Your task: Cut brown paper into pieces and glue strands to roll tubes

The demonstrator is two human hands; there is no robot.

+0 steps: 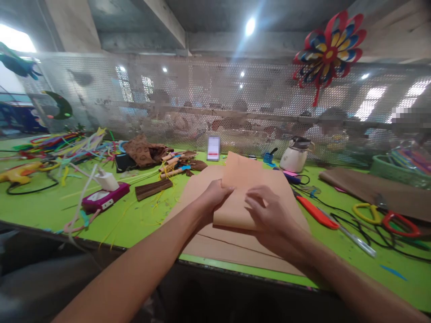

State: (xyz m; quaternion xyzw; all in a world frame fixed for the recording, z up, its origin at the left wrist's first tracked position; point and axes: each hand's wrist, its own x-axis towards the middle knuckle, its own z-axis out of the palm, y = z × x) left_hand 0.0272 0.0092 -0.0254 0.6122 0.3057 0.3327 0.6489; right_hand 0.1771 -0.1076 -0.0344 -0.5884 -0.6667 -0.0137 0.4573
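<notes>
A folded or curled sheet of tan craft paper point(243, 169) stands up from flat sheets of the same paper point(208, 249) on the green table in front of me. My left hand point(215, 195) grips the left edge of the folded sheet, thumb on top. Over its right side is my right hand point(267, 207), fingers bent and apart, with nothing seen between them; whether the fingertips touch the paper I cannot tell. A rounded bottom fold of the sheet lies just below both hands.
Left of the paper are a brown pleated strip point(154, 189), a purple power strip point(106, 197) and a yellow glue gun point(22, 172). On the right lie an orange cutter point(316, 211), scissors point(400, 223) and black cables. A phone point(213, 148) and a white kettle point(294, 156) stand behind.
</notes>
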